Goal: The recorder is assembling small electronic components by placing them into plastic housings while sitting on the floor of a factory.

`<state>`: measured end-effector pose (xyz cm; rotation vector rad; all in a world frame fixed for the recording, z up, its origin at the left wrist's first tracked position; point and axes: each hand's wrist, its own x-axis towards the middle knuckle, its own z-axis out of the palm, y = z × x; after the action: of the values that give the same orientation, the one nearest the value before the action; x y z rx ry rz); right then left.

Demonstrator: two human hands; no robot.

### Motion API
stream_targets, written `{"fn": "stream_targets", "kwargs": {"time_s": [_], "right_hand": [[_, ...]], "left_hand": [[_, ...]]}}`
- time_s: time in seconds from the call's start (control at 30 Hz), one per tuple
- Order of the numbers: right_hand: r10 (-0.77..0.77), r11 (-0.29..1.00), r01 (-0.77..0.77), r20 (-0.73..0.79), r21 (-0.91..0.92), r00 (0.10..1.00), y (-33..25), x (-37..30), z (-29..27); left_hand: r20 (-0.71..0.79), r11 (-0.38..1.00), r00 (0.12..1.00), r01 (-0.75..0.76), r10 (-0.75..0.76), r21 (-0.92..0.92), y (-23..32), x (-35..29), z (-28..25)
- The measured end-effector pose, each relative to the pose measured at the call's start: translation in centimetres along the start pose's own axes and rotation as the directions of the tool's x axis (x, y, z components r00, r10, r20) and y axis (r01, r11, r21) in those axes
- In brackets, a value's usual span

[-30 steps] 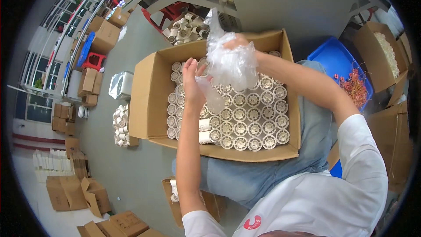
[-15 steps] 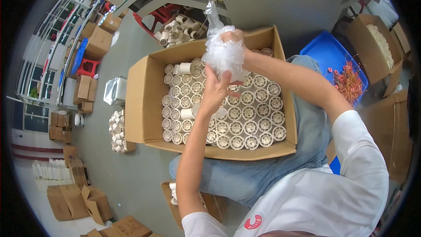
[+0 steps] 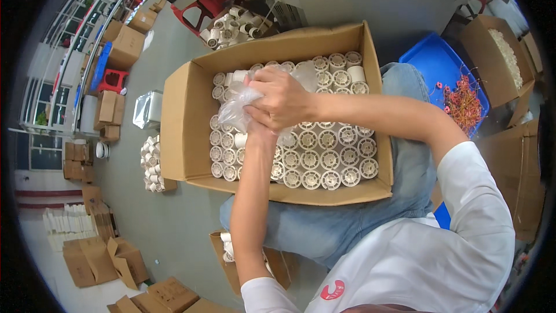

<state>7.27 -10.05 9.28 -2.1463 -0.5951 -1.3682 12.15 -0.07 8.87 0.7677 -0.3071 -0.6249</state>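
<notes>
Head view: right hand [image 3: 282,99] clenches clear plastic film [image 3: 234,112] above the cardboard box [image 3: 289,195]; left hand [image 3: 260,130], mostly covered, its grip unclear.

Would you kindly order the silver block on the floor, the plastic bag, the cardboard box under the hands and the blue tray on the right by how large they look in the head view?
1. cardboard box
2. blue tray
3. plastic bag, partly hidden by the right hand
4. silver block
</notes>
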Motion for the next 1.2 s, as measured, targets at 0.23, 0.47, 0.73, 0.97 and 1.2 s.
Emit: {"fn": "stream_targets", "kwargs": {"time_s": [0.23,0.47,0.73,0.97,1.2], "right_hand": [[0.334,0.942,-0.326,-0.098,0.082,0.938,-0.9,2.3,-0.5],[0.793,0.464,-0.668,0.063,0.582,0.606,-3.1,2.4,0.2],[0.655,-0.633,-0.373,0.726,0.678,0.207,0.7,1.2,-1.8],[0.501,-0.156,-0.697,0.664,0.7,0.555,-2.4,2.6,-1.1],[0.263,0.963,-0.266,0.072,0.041,0.962,-1.0,1.9,1.1]], "left_hand": [[-0.044,0.818,0.905,-0.361,0.423,0.449,-1.5,1.2,-0.4],[0.043,0.395,0.668,-0.489,0.743,0.777,-3.3,1.7,-0.2],[0.602,-0.521,0.391,-0.301,0.696,0.799,-1.9,1.4,4.4],[0.067,0.345,0.695,-0.436,0.715,0.831,-0.7,1.0,-0.1],[0.011,0.984,0.987,-0.163,0.162,0.073,0.1,0.6,-0.6]]}}
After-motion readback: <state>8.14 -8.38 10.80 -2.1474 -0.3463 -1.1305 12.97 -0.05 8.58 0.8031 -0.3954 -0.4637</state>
